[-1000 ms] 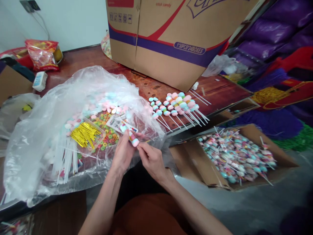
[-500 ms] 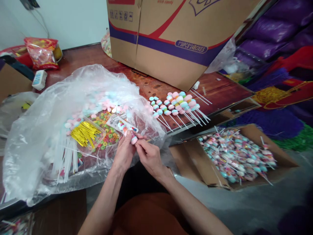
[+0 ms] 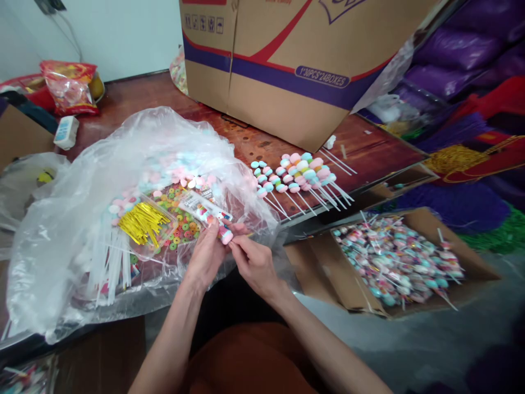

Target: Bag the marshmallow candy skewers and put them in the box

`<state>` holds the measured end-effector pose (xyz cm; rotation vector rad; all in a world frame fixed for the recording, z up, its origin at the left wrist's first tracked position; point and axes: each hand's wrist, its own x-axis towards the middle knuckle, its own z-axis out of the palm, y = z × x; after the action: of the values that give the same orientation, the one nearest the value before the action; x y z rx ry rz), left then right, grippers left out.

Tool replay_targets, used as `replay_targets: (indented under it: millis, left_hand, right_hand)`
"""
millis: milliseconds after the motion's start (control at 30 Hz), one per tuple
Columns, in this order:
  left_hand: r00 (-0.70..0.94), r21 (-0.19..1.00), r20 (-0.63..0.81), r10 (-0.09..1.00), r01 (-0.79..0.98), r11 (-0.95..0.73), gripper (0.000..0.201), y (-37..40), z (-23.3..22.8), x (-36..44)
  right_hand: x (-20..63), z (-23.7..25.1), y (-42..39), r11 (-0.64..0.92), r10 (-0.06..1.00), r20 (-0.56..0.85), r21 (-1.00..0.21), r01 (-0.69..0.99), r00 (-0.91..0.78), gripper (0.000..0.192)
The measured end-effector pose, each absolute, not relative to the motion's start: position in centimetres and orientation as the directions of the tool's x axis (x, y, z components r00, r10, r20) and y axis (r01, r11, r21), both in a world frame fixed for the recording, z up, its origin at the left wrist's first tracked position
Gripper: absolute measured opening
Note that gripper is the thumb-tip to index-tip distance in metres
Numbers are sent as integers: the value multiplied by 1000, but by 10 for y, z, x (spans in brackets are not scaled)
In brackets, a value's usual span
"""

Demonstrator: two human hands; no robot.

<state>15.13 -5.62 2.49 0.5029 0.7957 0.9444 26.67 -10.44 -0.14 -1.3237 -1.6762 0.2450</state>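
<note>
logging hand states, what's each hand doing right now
Left hand: closed around a stacked candy.
Right hand: closed at the candy's near end; what it pinches is unclear.

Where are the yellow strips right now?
In the head view, the yellow strips lie left of centre, between the colourful candy rings on their right and white sticks below, left of the person's left hand.

Lg cardbd ctn [image 3: 279, 104]: "1*30PCS*24BOXES" [image 3: 322, 76] + handling signs [image 3: 203, 23], incl. umbrella [image 3: 220, 25].

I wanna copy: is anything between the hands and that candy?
Nothing visible blocks them: the left hand holds the candy, the right hand is at its pink end. I can't tell if the printed wrapper covers its far end.
</note>
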Motion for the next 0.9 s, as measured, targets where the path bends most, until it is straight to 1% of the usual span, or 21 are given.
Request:
replay_targets:
  millis: [100,167,200,267,367,433,567,667,900]
  left_hand:
    - [205,710,-381,902,-560,427,31,-48,30,143]
    - [124,714,-386,914,-588,381,26,-44,32,141]
    - [109,707,-388,915,-602,371,25,-42,32,140]
    - [108,688,-379,919,-631,358,23,-42,31,141]
    - [99,672,-353,930,-665,326,24,-43,28,144]
    - [91,668,-356,930,-671,321,26,-45,27,146]
    - [63,673,-369,927,-670,313,25,-46,25,149]
    - [75,689,-356,931,-652,316,26,-47,23,151]
    - [118,706,-329,937,-628,327,27,-52,18,158]
  right_hand:
    - [269,-1,-107,395,831,555,-628,671,29,20]
    - [269,0,-108,365,845,531,-654,662,58,14]
    - [268,0,-108,338,856,509,-682,648,89,12]
    - [266,1,-108,294,873,466,-738,608,143,17]
    - [262,1,-108,315,882,452,-779,542,137,25]
    - [261,1,-109,339,887,450,-790,511,107,27]
    - [260,-2,-110,370,888,456,-783,500,56,30]
    - [263,-2,-107,382,889,455,-802,459,55,30]
    - [262,2,-103,236,925,322,-903,359,200,24]
